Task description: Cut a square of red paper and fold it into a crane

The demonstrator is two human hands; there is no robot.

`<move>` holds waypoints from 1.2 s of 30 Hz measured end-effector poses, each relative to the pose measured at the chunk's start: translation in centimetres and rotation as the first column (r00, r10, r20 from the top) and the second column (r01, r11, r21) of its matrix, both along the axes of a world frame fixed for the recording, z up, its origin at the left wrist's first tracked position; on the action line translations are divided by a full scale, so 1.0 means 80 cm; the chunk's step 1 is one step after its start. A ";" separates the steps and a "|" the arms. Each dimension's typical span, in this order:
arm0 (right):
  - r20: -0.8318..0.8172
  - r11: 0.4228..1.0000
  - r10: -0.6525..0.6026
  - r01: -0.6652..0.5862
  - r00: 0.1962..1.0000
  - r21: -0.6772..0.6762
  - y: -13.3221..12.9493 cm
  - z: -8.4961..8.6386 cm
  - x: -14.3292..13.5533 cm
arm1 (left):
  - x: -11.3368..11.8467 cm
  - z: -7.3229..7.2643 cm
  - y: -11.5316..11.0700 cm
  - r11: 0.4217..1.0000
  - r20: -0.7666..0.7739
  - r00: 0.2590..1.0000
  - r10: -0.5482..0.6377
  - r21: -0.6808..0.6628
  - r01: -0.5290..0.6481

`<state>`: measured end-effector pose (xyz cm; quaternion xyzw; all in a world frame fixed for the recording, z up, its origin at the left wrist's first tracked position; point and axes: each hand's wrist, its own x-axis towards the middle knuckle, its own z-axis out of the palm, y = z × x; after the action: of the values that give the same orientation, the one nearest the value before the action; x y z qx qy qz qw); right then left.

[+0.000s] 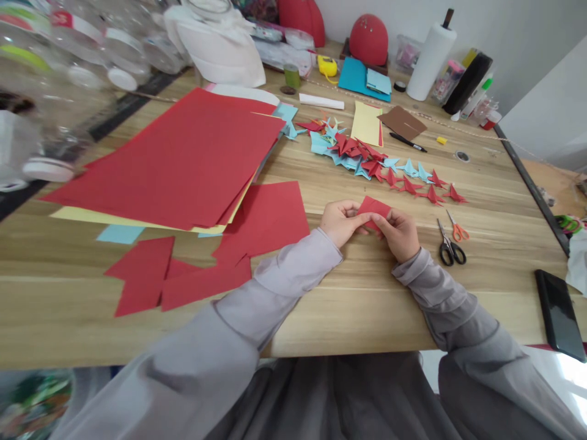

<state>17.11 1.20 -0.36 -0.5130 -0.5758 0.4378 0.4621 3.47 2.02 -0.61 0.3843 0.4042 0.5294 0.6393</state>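
A small folded piece of red paper point(372, 208) is held between both hands above the table. My left hand point(342, 221) grips its left side, thumb on top. My right hand point(400, 232) pinches its lower right part, and the two thumb tips nearly meet on the paper. Just beyond the hands lie folded red paper cranes point(409, 186) and light blue ones point(409, 168). A large stack of red sheets point(183, 153) lies to the left, with cut red pieces point(206, 285) in front of it.
Black-handled scissors point(452, 250) and orange scissors point(460, 232) lie right of my hands. A phone point(559, 315) rests at the right edge. Farther back are a black pen point(408, 142), brown paper point(402, 122), a paper roll point(431, 61) and a yellow tape measure point(327, 66). Plastic bottles point(82, 36) crowd the left.
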 end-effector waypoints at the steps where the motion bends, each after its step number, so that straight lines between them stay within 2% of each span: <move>1: 0.002 1.000 -0.003 0.003 1.000 0.003 0.000 0.000 0.000 | 0.000 0.000 0.000 1.000 -0.002 1.000 -0.001 -0.003 0.001; 11: 0.005 1.000 -0.005 0.005 1.000 -0.019 -0.001 0.000 0.004 | -0.004 0.001 0.001 0.995 0.008 0.995 -0.102 -0.020 0.102; 19: -0.058 0.996 -0.085 0.085 0.995 -0.007 0.001 -0.001 0.002 | -0.005 0.006 0.002 0.987 0.008 0.989 -0.144 -0.065 0.145; 22: -0.079 0.999 -0.044 0.043 0.996 -0.017 0.000 0.000 0.003 | -0.005 0.011 0.000 0.985 -0.015 0.988 -0.157 -0.073 0.155; 26: -0.004 0.998 0.069 -0.069 0.998 0.016 -0.001 0.002 0.005 | -0.005 0.014 -0.002 0.978 -0.069 0.979 -0.194 -0.097 0.187; 31: -0.001 0.999 0.045 -0.045 0.999 -0.021 -0.003 0.000 0.006 | -0.004 0.014 -0.002 0.981 -0.062 0.985 -0.160 -0.119 0.151; 36: -0.088 0.997 0.005 -0.012 0.996 -0.079 -0.001 -0.007 0.006 | -0.003 0.014 -0.003 0.979 -0.057 0.983 -0.175 -0.114 0.168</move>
<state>17.58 1.13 -0.95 -0.5087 -0.5394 0.4844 0.4645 3.25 1.80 0.49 0.3999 0.4189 0.4364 0.6886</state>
